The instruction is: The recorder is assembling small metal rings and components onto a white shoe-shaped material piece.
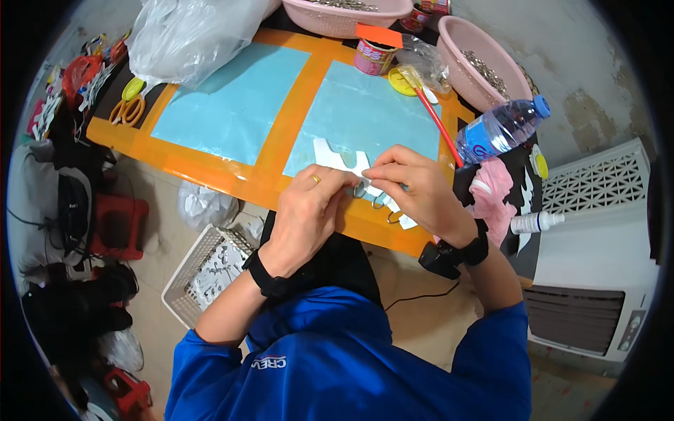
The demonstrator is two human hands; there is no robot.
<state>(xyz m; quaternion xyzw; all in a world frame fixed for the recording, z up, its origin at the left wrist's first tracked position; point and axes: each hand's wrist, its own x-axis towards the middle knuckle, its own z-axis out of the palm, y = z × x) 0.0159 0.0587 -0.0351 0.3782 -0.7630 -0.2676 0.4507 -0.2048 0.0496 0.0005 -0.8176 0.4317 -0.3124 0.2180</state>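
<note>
One work table [203, 174], counted

One left hand [298, 217] and one right hand [425, 193] (the white pieces [327, 156] beside them overlap too much to count). Two black wristbands [261, 275], two blue panels [228, 105], two pink baskets [337, 25], one white basket [184, 265]. One pair of scissors [135, 110], one red stick [439, 127], one clear bottle [507, 128], one white bottle [535, 223], two red stools [116, 226], one air cooler [632, 263].

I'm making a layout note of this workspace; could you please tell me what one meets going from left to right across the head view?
Orange-handled scissors, white basket, left hand, right hand, pink cloth, white vented appliance.
</note>
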